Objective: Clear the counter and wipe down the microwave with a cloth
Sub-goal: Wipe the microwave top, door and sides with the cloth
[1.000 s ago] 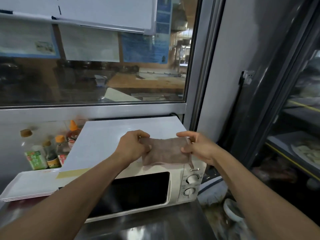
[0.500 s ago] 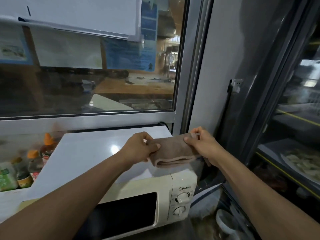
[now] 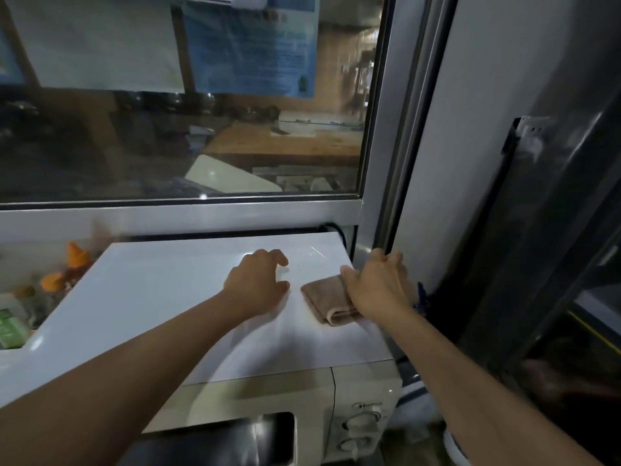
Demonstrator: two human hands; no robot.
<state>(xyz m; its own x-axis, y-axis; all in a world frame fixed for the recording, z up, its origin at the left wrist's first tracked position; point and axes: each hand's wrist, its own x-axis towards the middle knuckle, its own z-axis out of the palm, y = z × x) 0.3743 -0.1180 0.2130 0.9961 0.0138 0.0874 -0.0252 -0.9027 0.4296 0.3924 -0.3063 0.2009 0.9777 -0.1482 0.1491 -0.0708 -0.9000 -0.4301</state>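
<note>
Nearest to me, low in the view, is the front of the microwave (image 3: 292, 391), cream-coloured, with its dark door window and 2 round knobs (image 3: 361, 422) stacked on the right-hand panel. My 2 forearms reach over it from below. A white board (image 3: 161, 297) lies flat across the microwave's top and overhangs it to the left, and both hands are down at that board. My left hand (image 3: 258, 287) rests palm down on the bare white surface with the fingers spread loosely, gripping nothing. Just beside it, a small gap away, my right hand (image 3: 378, 287) lies flat on the folded brown cloth (image 3: 324, 301), pressing it against the board near the right edge; the fingers are stretched forward over the cloth, not curled round it, and the folded layers show at the cloth's near end. To the far left, past the board's edge, stand blurred bottles with orange caps (image 3: 75, 255) and a green-labelled container (image 3: 10, 327). Behind everything runs the metal window frame (image 3: 201, 213), with glass above it showing wooden counters and posted papers beyond. A dark glass-fronted cabinet (image 3: 554, 230) fills the right side.
</note>
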